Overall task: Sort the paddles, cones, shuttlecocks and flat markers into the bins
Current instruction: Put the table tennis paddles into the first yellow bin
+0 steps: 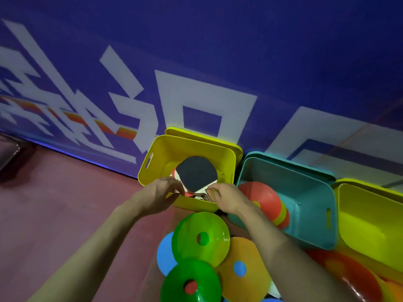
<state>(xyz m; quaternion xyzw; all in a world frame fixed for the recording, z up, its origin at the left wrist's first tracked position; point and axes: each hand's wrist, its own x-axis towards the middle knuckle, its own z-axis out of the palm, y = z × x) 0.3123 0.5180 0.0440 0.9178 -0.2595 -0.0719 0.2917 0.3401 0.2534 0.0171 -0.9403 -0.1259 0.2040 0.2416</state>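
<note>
Hands meet at the near rim of the yellow bin (152,159): left hand (162,194) and right hand (224,198) each with fingers curled, seemingly pinching paddle handles, though blur hides the grip. Black-faced paddle (196,173) lies inside at twelve o'clock; green cones (200,236) sit at six; teal bin (305,192) at three.
</note>
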